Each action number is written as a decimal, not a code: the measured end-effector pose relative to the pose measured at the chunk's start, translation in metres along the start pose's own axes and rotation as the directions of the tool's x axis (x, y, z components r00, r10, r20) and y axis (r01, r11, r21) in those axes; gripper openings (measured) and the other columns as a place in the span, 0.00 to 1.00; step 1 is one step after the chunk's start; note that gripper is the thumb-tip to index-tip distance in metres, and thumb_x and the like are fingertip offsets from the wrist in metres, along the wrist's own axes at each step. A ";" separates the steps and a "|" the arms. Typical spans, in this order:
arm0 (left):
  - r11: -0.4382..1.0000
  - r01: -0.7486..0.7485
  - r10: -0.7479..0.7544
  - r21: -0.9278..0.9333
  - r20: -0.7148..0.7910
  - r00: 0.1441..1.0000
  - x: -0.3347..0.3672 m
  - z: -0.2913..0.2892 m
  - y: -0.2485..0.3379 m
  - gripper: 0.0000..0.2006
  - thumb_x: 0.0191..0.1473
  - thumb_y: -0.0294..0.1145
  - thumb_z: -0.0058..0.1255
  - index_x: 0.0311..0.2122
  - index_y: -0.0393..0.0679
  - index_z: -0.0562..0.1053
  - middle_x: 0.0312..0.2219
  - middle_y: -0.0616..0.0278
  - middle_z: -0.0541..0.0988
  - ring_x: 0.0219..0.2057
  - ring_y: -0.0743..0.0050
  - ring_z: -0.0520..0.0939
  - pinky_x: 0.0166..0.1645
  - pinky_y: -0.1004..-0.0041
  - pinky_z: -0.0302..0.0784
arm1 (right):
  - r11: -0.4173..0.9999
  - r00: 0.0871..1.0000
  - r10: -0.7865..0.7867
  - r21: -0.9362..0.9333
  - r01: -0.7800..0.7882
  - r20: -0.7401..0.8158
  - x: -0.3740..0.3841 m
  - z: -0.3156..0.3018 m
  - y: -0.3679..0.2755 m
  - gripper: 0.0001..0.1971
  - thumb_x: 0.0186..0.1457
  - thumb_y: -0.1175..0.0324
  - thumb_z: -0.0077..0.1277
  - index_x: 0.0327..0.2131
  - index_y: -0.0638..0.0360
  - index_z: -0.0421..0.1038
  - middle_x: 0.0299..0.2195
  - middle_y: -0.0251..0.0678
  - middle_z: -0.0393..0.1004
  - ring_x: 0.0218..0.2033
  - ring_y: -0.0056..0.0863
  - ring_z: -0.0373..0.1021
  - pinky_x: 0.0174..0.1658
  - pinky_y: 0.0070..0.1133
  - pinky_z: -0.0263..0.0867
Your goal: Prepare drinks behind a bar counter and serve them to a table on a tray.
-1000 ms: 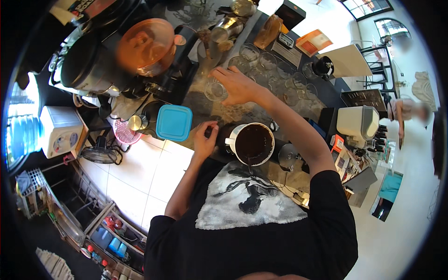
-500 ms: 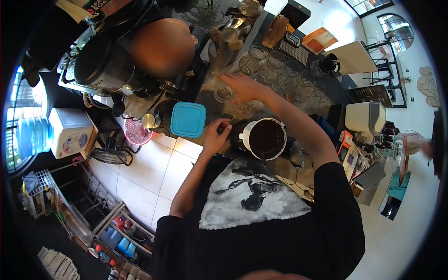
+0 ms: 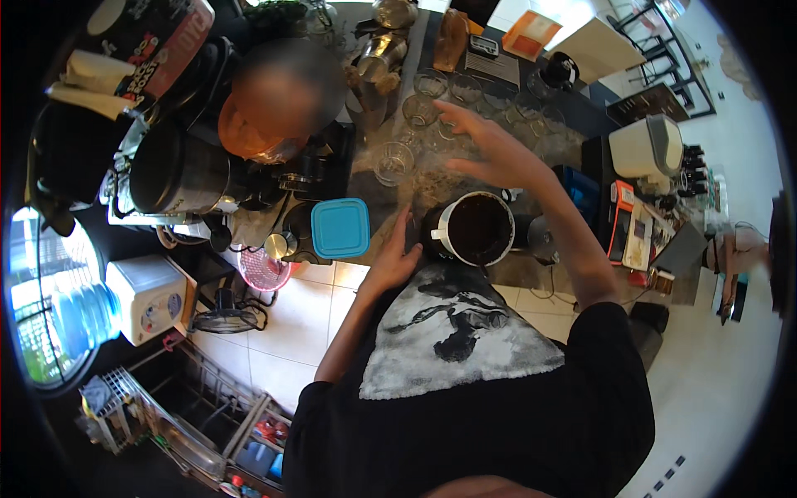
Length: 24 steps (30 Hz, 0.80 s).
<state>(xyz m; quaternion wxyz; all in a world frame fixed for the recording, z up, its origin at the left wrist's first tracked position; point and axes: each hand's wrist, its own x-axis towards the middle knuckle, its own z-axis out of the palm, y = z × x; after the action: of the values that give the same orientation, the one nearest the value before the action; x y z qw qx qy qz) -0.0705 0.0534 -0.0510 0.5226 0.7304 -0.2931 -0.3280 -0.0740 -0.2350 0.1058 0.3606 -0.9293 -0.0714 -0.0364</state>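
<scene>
My right hand (image 3: pixel 498 156) reaches over the counter with fingers apart and nothing held. Its fingertips are close to a clear glass (image 3: pixel 421 109) in a cluster of several clear glasses. Another clear glass (image 3: pixel 393 163) stands alone on the counter, left of that hand. My left hand (image 3: pixel 395 259) is low at the counter's near edge, index finger stretched forward and thumb apart. Just right of it stands a white pitcher (image 3: pixel 442 230) with a handle, holding something dark. Left of that hand is a square container with a blue lid (image 3: pixel 340 228).
A black machine with an orange top (image 3: pixel 249 129), partly blurred, fills the left back. A metal pitcher (image 3: pixel 382 54) stands behind. A pink basket (image 3: pixel 264 270) and a black fan (image 3: pixel 226 317) are lower left. Another person's arm (image 3: pixel 732 278) shows at far right.
My right hand has let go of the lone glass and moved right, toward the glass cluster. My left hand's fingers have straightened from a curl. The view has shifted.
</scene>
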 end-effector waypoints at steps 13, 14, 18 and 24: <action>0.947 -0.256 0.220 0.191 0.193 0.956 0.009 -0.038 0.130 0.58 0.38 0.38 0.77 0.72 0.42 0.53 0.68 0.44 0.60 0.70 0.44 0.59 0.72 0.56 0.56 | 0.966 0.899 0.230 -0.024 -0.257 -0.374 -0.142 0.027 -0.098 0.18 0.43 0.58 0.72 0.27 0.55 0.71 0.24 0.30 0.67 0.30 0.30 0.64 0.41 0.26 0.58; 0.906 -0.320 0.260 0.277 0.234 0.937 0.015 -0.037 0.132 0.58 0.37 0.38 0.77 0.72 0.42 0.54 0.68 0.45 0.61 0.71 0.44 0.59 0.72 0.56 0.56 | 0.969 0.924 0.177 -0.106 -0.225 -0.340 -0.145 0.031 -0.102 0.21 0.41 0.55 0.74 0.27 0.54 0.70 0.24 0.29 0.67 0.31 0.30 0.65 0.43 0.26 0.58; 0.856 -0.425 0.335 0.293 0.311 0.889 0.033 -0.032 0.136 0.59 0.35 0.40 0.78 0.71 0.43 0.55 0.69 0.47 0.61 0.71 0.45 0.59 0.72 0.56 0.56 | 0.925 0.918 0.351 -0.089 -0.371 -0.184 -0.152 0.034 -0.122 0.22 0.44 0.51 0.71 0.27 0.54 0.69 0.27 0.29 0.71 0.34 0.32 0.70 0.47 0.29 0.59; 0.883 -0.450 0.368 0.134 0.399 0.840 0.056 -0.029 0.141 0.61 0.32 0.42 0.79 0.71 0.44 0.55 0.68 0.46 0.62 0.70 0.44 0.60 0.73 0.55 0.55 | 0.932 0.856 0.250 -0.127 -0.340 -0.453 -0.150 0.060 -0.103 0.09 0.54 0.63 0.63 0.30 0.54 0.73 0.29 0.33 0.75 0.35 0.36 0.72 0.43 0.30 0.62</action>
<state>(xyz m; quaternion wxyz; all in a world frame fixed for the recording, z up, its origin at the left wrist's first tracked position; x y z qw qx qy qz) -0.0250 -0.0129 0.0810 0.4327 0.6308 -0.5688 -0.3023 -0.2372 -0.1350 0.1119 0.2721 -0.9298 0.1578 -0.1909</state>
